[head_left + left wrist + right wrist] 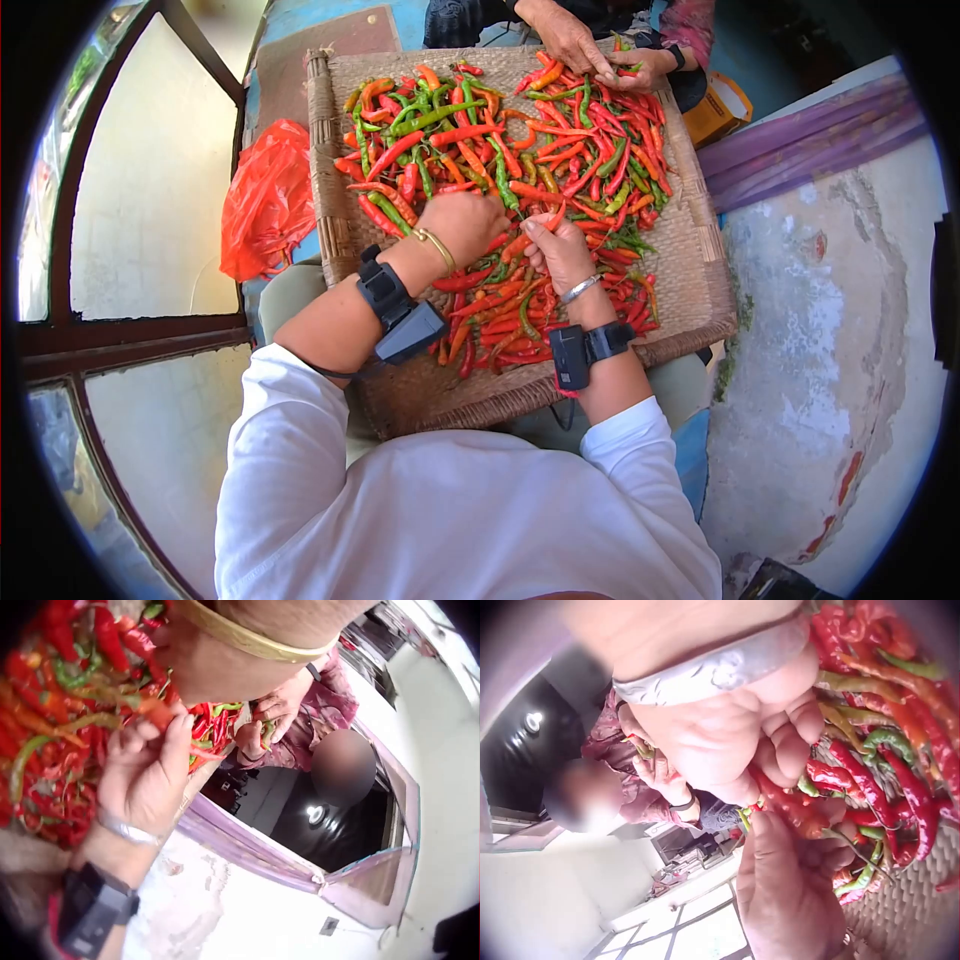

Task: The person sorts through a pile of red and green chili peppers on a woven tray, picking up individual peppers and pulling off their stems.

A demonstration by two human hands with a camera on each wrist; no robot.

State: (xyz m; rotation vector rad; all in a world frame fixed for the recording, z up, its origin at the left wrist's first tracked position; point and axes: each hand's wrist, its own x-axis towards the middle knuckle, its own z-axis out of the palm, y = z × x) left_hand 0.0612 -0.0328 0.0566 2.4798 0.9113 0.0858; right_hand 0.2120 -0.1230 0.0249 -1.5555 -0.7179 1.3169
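Between my two hands is a red chili pepper [787,806], its thin stem [851,844] pointing out past the left fingers in the right wrist view. My right hand [563,252] pinches the pepper between thumb and curled fingers. From the other side, my left hand [465,225] grips it near the stem end, with the thumb [769,832] along its side. In the head view the back of the left hand hides its fingertips. Under both hands, red, orange and green chili peppers [500,310] lie in heaps on a woven tray [410,400].
Across the tray, another person's hands [570,40] handle peppers at the far right corner. A red plastic bag [268,200] lies left of the tray. An orange box [718,108] stands beyond its right side, near a purple curtain [810,145] and a worn wall [820,340].
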